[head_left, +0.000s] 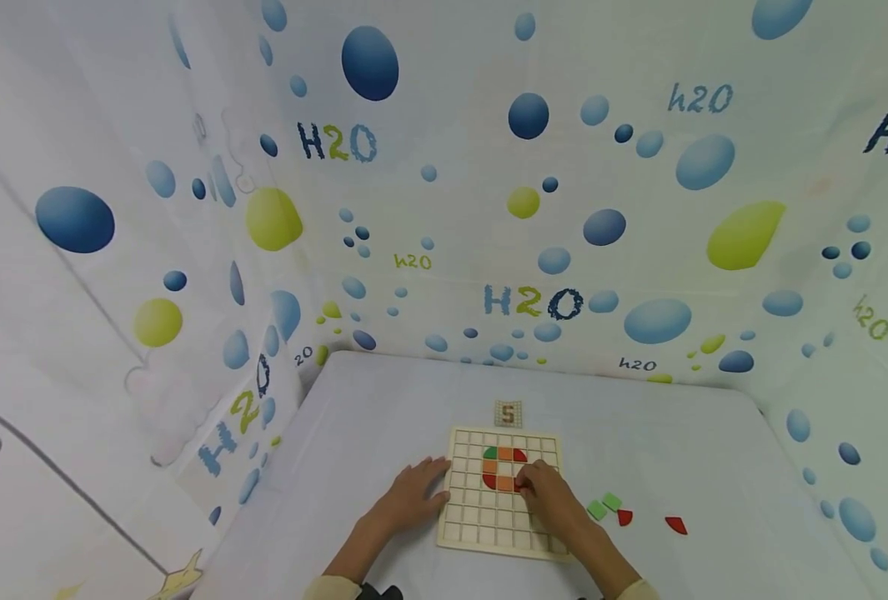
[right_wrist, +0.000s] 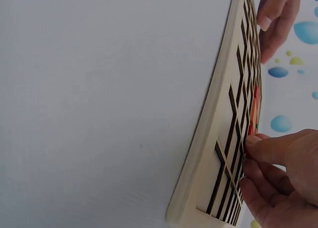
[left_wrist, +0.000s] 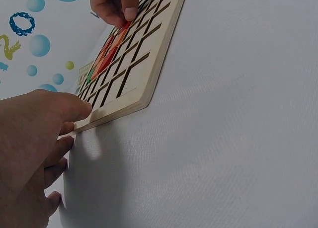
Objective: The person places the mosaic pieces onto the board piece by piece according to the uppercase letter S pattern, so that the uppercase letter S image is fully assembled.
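A square wooden grid board [head_left: 481, 533] lies on the table. Set into its cells is a curved run of tiles: a green corner tile [head_left: 491, 453], orange squares [head_left: 491, 467] and red rounded corners [head_left: 489, 481]. My right hand [head_left: 554, 502] pinches a red tile [left_wrist: 127, 24] between thumb and fingertips, low over the right end of the pattern's lower row; the fingers cover most of that tile. At the board's left edge rests my left hand [head_left: 416, 493], fingers loosely spread and fingertips at the rim.
A small pattern card [head_left: 509, 413] showing an S-like figure lies just beyond the board. To the right of the board are green square tiles [head_left: 598, 509] and red quarter-round tiles [head_left: 676, 525], loose on the white tabletop [head_left: 383, 417]. A printed curtain [head_left: 444, 208] surrounds the table.
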{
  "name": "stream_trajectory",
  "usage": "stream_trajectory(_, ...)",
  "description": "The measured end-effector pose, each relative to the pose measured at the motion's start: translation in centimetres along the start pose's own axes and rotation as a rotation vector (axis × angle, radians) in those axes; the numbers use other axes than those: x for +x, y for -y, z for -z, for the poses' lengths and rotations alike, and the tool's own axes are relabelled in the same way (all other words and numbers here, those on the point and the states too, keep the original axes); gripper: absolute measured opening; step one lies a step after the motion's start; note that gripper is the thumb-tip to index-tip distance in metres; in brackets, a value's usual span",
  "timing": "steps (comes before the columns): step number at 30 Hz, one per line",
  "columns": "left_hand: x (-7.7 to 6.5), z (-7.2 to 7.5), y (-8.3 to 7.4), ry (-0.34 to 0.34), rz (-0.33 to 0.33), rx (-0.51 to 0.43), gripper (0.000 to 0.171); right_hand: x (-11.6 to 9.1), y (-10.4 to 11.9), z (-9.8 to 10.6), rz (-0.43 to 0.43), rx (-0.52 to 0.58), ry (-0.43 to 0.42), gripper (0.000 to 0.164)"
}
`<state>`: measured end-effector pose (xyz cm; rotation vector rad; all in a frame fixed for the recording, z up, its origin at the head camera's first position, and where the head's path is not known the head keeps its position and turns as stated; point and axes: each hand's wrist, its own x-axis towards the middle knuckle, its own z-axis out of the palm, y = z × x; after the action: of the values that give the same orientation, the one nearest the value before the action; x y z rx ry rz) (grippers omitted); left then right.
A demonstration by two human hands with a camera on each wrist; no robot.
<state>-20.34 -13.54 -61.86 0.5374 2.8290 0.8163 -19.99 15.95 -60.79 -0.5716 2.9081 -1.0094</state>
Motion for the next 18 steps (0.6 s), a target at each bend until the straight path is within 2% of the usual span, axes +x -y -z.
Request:
stream_trajectory(4, 0.11, -0.24, 0.17, -0.002, 0.007, -0.001, 0.058, 0.13, -0.23, 0.08, 0.035, 0.003, 0.014, 0.009)
stream_trajectory(10, 0.07, -0.01, -0.02, -0.001, 0.011, 0.008, 0.058, 0.21, -0.54, 0.12, 0.029, 0.028, 0.048, 0.011)
stream_trajectory(18, 0.07, 0.1, -0.16, 0.013, 0.019, 0.003, 0.058, -0.28, -0.76, 0.7, 0.013, 0.008, 0.022, 0.009)
